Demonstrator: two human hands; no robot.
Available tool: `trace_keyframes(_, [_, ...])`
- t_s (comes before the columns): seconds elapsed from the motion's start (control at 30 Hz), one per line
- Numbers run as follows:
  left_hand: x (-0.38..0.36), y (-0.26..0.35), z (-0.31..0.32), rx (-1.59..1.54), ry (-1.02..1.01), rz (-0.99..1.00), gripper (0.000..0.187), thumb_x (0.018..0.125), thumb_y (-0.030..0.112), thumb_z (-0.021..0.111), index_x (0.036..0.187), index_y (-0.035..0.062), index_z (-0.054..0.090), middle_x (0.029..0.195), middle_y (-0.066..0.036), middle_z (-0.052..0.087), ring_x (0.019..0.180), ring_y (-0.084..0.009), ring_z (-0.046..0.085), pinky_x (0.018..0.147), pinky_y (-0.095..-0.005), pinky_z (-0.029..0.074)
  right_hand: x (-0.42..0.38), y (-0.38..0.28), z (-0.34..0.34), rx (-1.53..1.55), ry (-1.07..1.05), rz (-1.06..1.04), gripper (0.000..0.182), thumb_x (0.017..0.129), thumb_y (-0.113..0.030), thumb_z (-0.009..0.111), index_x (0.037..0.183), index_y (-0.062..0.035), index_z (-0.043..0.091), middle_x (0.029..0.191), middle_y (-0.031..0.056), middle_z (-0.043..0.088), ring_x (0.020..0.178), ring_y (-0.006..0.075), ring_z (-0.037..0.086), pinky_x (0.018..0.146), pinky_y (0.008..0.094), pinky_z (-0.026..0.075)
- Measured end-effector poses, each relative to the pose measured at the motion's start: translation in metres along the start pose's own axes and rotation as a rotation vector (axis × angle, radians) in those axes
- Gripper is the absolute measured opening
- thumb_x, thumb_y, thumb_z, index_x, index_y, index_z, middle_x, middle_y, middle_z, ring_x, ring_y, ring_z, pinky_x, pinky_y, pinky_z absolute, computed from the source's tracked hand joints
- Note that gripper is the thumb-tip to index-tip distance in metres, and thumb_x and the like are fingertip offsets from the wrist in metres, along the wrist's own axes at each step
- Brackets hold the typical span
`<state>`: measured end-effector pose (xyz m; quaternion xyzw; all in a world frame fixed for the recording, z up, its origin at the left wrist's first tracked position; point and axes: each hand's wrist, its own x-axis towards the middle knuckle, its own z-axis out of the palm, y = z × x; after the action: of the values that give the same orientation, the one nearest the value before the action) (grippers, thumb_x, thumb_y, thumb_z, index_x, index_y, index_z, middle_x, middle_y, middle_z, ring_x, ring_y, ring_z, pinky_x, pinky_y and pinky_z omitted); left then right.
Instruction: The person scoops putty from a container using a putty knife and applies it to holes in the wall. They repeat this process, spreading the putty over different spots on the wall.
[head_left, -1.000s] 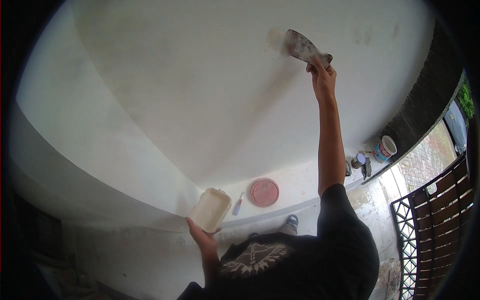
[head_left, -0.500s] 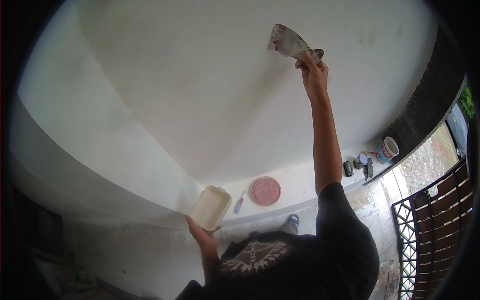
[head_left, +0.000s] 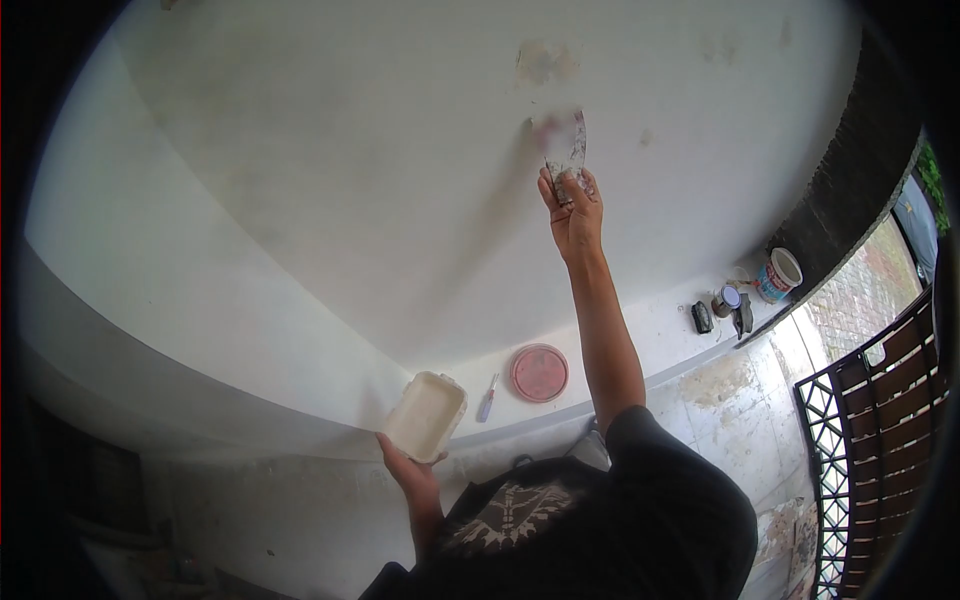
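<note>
My right hand [head_left: 574,215] is raised at upper centre, its fingers wrapped round a flat, stained scraper [head_left: 566,145]. The scraper's wide edge points up against the pale wall [head_left: 380,180], just below a brownish patch. At lower centre my left hand [head_left: 412,476] holds a cream rectangular tray [head_left: 425,417] by its lower end, with the hollow side facing up. Right of the tray, a tool with a light handle [head_left: 487,403] and a round red lid [head_left: 539,373] lie on the white ledge [head_left: 600,340].
Farther right on the ledge stand a white bucket [head_left: 779,275] and a small can [head_left: 726,300], with a dark object [head_left: 702,318] beside them. A slatted gate [head_left: 885,440] is at the right edge. A dark band [head_left: 850,200] borders the wall.
My right hand has moved left and down with the scraper, which has turned from slanting left to nearly upright. A brownish wall patch now shows above it. My left hand still holds the tray.
</note>
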<state>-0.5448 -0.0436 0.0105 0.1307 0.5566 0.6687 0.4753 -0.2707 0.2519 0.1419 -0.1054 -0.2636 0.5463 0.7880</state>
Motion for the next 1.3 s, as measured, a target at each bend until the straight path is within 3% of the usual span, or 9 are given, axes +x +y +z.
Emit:
trace_keyframes(0.2, [0.0,-0.004,-0.004,-0.032,0.02,-0.005,0.071,0.092,0.069,0.03,0.134,0.0136,0.044,0.125,-0.007,0.059,0.1,-0.0256,0.062,0.053,-0.0393,0.046,0.0,0.011,0.024,0.042,0.084,-0.025,0.04,0.092,0.001,0.056,0.126,0.0062,0.036,0.114,0.0221,0.056,0.103,0.0307,0.064,0.09,0.0355,0.06])
trace_keyframes(0.43, [0.005,-0.01,-0.014,-0.024,0.022,0.008,0.071,0.092,0.069,0.03,0.134,0.0136,0.044,0.125,-0.007,0.059,0.1,-0.0264,0.062,0.054,-0.0399,0.046,0.009,0.01,0.045,0.09,-0.025,-0.094,0.041,0.092,0.001,0.056,0.126,0.0064,0.035,0.115,0.0228,0.055,0.103,0.0316,0.064,0.091,0.0369,0.059])
trace_keyframes(0.5, [-0.003,-0.001,-0.01,-0.019,0.01,0.003,0.072,0.096,0.063,0.026,0.139,0.0064,0.039,0.134,-0.013,0.051,0.116,-0.0324,0.056,0.065,-0.0475,0.052,-0.001,0.009,0.049,0.104,-0.034,-0.085,0.041,0.092,0.001,0.056,0.127,0.0062,0.035,0.116,0.0229,0.054,0.104,0.0317,0.064,0.092,0.0373,0.059])
trace_keyframes(0.9, [-0.007,-0.003,-0.014,-0.012,0.045,-0.014,0.072,0.096,0.063,0.027,0.139,0.0062,0.039,0.133,-0.013,0.051,0.114,-0.0327,0.057,0.063,-0.0473,0.053,0.002,0.019,0.078,0.189,0.053,-0.102,0.045,0.092,0.0,0.055,0.131,0.0074,0.031,0.117,0.0233,0.054,0.103,0.0325,0.064,0.092,0.0391,0.059])
trace_keyframes(1.0, [-0.008,-0.002,-0.015,-0.026,0.05,-0.012,0.073,0.096,0.064,0.027,0.139,0.0062,0.038,0.133,-0.013,0.051,0.114,-0.033,0.057,0.064,-0.0476,0.053,-0.004,-0.005,0.086,-0.127,0.034,-0.388,0.04,0.093,-0.003,0.055,0.126,0.0142,0.04,0.112,0.0203,0.058,0.098,0.0294,0.066,0.089,0.0401,0.059])
trace_keyframes(1.1, [-0.009,-0.005,-0.015,-0.012,0.064,-0.009,0.074,0.095,0.064,0.028,0.139,0.0063,0.038,0.133,-0.013,0.051,0.114,-0.0328,0.057,0.065,-0.0474,0.053,0.005,-0.021,0.071,-0.845,0.143,-0.859,0.031,0.094,0.0,0.053,0.124,0.0001,0.058,0.12,0.0151,0.058,0.095,0.0227,0.065,0.078,0.0338,0.058])
trace_keyframes(1.13, [-0.01,-0.005,-0.015,-0.01,0.067,-0.012,0.074,0.095,0.064,0.028,0.139,0.0063,0.038,0.133,-0.013,0.051,0.114,-0.0328,0.057,0.065,-0.0474,0.053,0.012,-0.02,0.071,-0.848,0.144,-0.855,0.031,0.094,0.0,0.053,0.124,0.0001,0.058,0.12,0.0151,0.058,0.095,0.0227,0.065,0.078,0.0338,0.058])
trace_keyframes(1.2, [-0.011,-0.004,-0.017,0.0,0.052,-0.008,0.074,0.095,0.065,0.028,0.139,0.0064,0.038,0.133,-0.013,0.051,0.114,-0.0327,0.057,0.064,-0.0469,0.053,0.027,-0.019,0.07,-1.17,0.086,-1.227,0.045,0.083,0.011,0.056,0.122,-0.0095,0.063,0.127,0.0119,0.055,0.098,0.0252,0.055,0.079,0.0333,0.049])
trace_keyframes(1.3, [-0.011,0.0,-0.017,0.009,0.06,-0.039,0.073,0.095,0.064,0.028,0.139,0.0067,0.039,0.134,-0.013,0.051,0.114,-0.0323,0.057,0.064,-0.0461,0.053,0.034,-0.006,0.057,-1.592,-0.081,-1.196,0.05,0.075,0.008,0.064,0.121,-0.0122,0.064,0.131,0.0138,0.052,0.104,0.0295,0.052,0.089,0.0416,0.043])
